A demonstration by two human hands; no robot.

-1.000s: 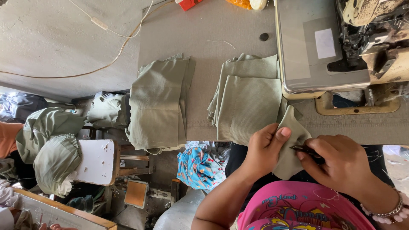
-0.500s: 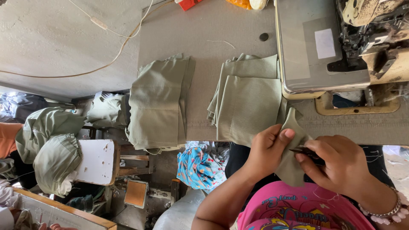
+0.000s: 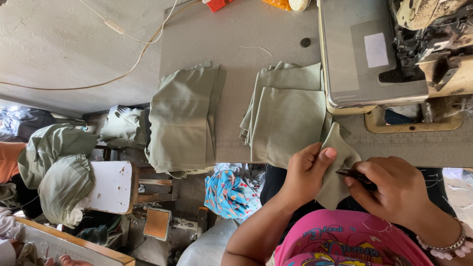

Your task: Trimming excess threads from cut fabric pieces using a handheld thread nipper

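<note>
At the grey desk (image 3: 276,34)'s near edge, small olive-green fabric piece (image 3: 337,167) pinched in left hand (image 3: 308,170); right hand (image 3: 394,189) clamped on dark thread snips (image 3: 352,173) beside stacked olive cloth (image 3: 288,116).

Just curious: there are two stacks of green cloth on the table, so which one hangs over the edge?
The left stack, far from the sewing machine; the other stack lies beside the machine.

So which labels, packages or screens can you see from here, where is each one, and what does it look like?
White label: a plain rectangle stuck on the grey sewing machine, top right of the table.
Red package: at the far edge of the table, mostly cut off by the frame.
No screens or signs in view.
</note>
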